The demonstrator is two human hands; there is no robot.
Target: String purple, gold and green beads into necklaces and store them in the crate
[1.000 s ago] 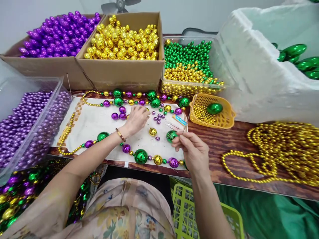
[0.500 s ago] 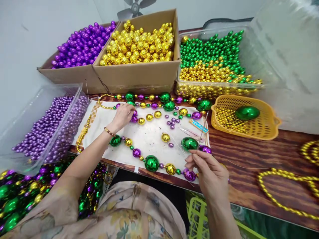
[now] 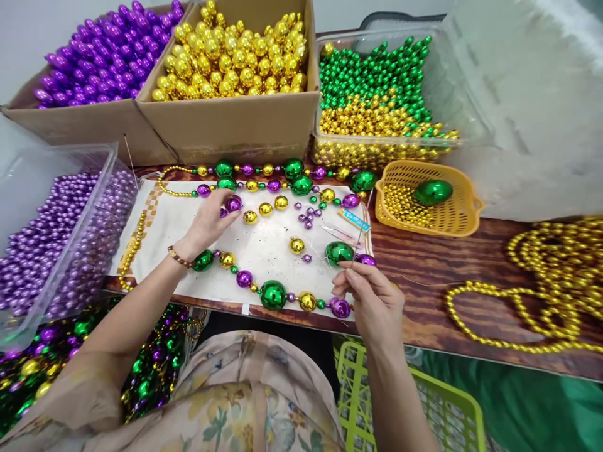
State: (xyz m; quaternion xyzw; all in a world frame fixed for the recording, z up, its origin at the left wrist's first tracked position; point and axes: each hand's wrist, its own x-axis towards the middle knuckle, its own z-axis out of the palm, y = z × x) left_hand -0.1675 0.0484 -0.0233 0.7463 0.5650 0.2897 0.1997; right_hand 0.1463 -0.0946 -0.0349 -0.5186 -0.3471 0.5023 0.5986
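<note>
My left hand point(image 3: 210, 223) is over the left half of the white cloth point(image 3: 264, 242), its thumb and fingers closed around a shiny purple bead point(image 3: 233, 203). Loose gold beads point(image 3: 265, 209) lie just right of it. Between thumb and fingertips, my right hand point(image 3: 372, 289) pinches a long thin needle point(image 3: 362, 229) pointing up, with fine thread near it. Close behind those fingers is a big green bead point(image 3: 340, 253). A strand of green, gold and purple beads point(image 3: 273, 295) runs along the cloth's near edge, between the two wrists.
Boxes of purple beads point(image 3: 110, 53) and gold beads point(image 3: 235, 59) stand at the back. Clear bins hold lilac beads point(image 3: 51, 232) and green and gold beads point(image 3: 377, 88). A yellow basket point(image 3: 464, 216) sits right of the cloth, and gold bead chains point(image 3: 541, 295) lie at the right.
The whole view has shifted, so things appear farther left and higher. My left hand has drawn back slightly from the far strand and now has a purple bead in its fingers. My right hand keeps the needle.
</note>
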